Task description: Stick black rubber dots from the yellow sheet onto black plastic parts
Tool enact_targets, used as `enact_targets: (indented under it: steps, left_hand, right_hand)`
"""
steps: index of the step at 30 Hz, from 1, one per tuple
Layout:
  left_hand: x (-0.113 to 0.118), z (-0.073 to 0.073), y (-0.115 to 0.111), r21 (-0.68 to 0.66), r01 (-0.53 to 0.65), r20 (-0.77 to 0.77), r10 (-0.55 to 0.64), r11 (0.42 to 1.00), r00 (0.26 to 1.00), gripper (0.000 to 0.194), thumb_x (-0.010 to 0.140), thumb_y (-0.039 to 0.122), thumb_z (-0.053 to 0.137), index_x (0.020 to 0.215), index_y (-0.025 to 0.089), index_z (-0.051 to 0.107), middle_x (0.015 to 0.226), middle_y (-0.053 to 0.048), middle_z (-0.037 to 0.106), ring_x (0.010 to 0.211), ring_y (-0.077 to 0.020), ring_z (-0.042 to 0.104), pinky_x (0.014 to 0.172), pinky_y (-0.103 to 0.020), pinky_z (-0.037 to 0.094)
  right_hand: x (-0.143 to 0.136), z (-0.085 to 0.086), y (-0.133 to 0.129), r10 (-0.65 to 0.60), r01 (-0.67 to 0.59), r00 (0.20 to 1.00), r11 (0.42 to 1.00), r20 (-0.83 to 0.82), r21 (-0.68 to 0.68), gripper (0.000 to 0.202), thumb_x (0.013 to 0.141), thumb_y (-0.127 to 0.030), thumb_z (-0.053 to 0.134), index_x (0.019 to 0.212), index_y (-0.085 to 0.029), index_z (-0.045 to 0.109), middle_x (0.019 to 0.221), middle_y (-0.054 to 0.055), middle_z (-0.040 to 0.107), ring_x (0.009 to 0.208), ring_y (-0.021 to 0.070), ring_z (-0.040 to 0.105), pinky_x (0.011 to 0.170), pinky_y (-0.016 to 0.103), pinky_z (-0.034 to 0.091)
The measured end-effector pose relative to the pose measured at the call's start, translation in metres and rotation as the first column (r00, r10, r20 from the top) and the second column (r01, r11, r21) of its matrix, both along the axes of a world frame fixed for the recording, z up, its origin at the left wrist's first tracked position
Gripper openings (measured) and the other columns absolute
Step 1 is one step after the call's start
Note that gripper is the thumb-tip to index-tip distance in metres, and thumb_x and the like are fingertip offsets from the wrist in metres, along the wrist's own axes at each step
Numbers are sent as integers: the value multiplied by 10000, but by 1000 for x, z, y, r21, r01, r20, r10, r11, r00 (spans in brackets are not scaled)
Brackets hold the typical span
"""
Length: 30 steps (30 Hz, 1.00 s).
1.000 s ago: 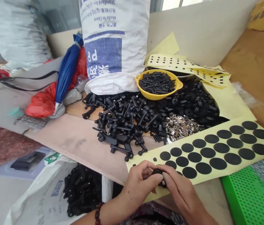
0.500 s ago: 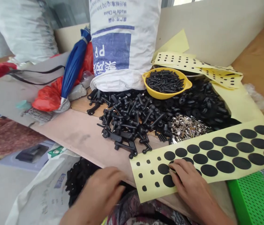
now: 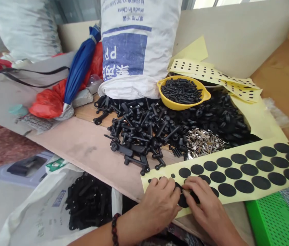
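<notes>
Here, left hand [image 3: 158, 203] and right hand [image 3: 206, 203] work at yellow sheet [image 3: 162, 173], fingers curled, grip unclear.

Bright, diffuse light filled my view, and there was the window [image 3: 207, 3], glaring white up top! Shadows fell soft around my left hand [image 3: 157, 205] and right hand [image 3: 206, 201]; the outer edges looked stretched, slightly blurry.

At the back of the table [image 3: 82, 147] there's the big sack [image 3: 159, 44], umbrella [image 3: 80, 66] to its left, bowl [image 3: 180, 106] at its right foot. Loose parts [image 3: 136, 135] spread before them, metal pieces [image 3: 203, 141] on the right. Nearer lies the sheet [image 3: 166, 172], basket [image 3: 275, 218] front right, open bag [image 3: 36, 205] down at front left.
</notes>
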<state>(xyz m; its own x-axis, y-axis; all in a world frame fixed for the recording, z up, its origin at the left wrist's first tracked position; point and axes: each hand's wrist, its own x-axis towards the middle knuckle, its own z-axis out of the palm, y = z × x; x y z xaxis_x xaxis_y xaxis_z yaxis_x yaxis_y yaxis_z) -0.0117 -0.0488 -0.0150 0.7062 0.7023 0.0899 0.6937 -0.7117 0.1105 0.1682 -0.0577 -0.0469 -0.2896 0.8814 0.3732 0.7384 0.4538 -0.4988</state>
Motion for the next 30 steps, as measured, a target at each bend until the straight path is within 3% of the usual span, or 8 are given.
enact_targets:
  steps: [3, 8, 16, 19, 22, 26, 28, 30]
  left_hand:
    - [0, -2, -1, 24, 1, -1, -1, 1000, 1000, 305, 892, 390, 550, 1079, 150, 524, 1068, -80, 543, 919, -230, 490, 732, -355, 391]
    - [0, -2, -1, 41, -1, 8, 1, 999, 1000, 285, 888, 381, 553, 1058, 153, 523, 1063, -77, 542, 912, -229, 485, 722, -347, 379]
    - [0, -3, -2, 22, 16, 27, -17, 1000, 1000, 246, 885, 363, 560, 997, 146, 529, 1046, -83, 548, 908, -234, 494, 708, -356, 405]
    - [-6, 4, -4, -41, 42, 55, -40, 998, 998, 234, 873, 345, 573, 1000, 152, 537, 1056, -82, 564, 920, -239, 510, 721, -356, 439]
    - [-24, 15, -6, -29, 73, 211, -66, 997, 975, 124, 893, 210, 480, 981, 160, 553, 1033, -87, 589, 919, -219, 530, 769, -347, 465]
    - [-59, 23, 8, 193, -148, 354, 71, 970, 932, 308, 855, 45, 374, 1105, 116, 540, 1097, -146, 599, 1043, -243, 515, 889, -400, 460]
    - [-74, 20, 21, 249, -243, 282, 169, 938, 944, 351, 848, 20, 367, 1147, 97, 533, 1100, -153, 604, 1038, -256, 514, 868, -410, 470]
    - [-83, 14, 32, 263, -266, 166, 228, 927, 959, 338, 851, 21, 372, 1117, 108, 561, 1048, -139, 622, 950, -258, 532, 779, -401, 485]
  right_hand:
    - [3, 0, 3, -40, 38, 999, 998, 27, 44, 125, 912, -158, 437, 1010, -210, 496, 990, 108, 553, 917, 270, 542, 756, 416, 480]
    - [-1, -2, 6, -46, 42, 991, 999, 122, 32, 105, 881, -129, 446, 859, -214, 504, 919, 106, 575, 823, 277, 533, 694, 431, 448]
    - [-7, 9, 3, -16, -1, 993, 989, -114, -148, 177, 868, -173, 470, 709, -251, 463, 750, 26, 603, 733, 243, 570, 645, 377, 425]
    - [-3, 7, 2, 6, -29, 993, 982, -120, -184, 159, 862, -189, 482, 718, -253, 498, 807, 33, 646, 798, 258, 596, 688, 396, 433]
    - [6, 3, 1, 56, -81, 993, 966, -104, -247, 131, 863, -199, 493, 752, -258, 532, 904, 45, 682, 907, 273, 611, 737, 408, 455]
    - [13, 6, 2, 62, -115, 985, 931, -161, -347, 135, 864, -242, 503, 740, -259, 553, 953, 61, 697, 956, 268, 626, 772, 390, 493]
    - [13, 11, 4, 18, -100, 974, 927, -226, -360, 166, 853, -268, 500, 697, -253, 554, 924, 70, 703, 923, 264, 644, 760, 374, 511]
    - [10, 16, 4, -24, -85, 958, 927, -285, -364, 187, 835, -292, 510, 662, -249, 566, 892, 76, 712, 901, 267, 657, 753, 367, 522]
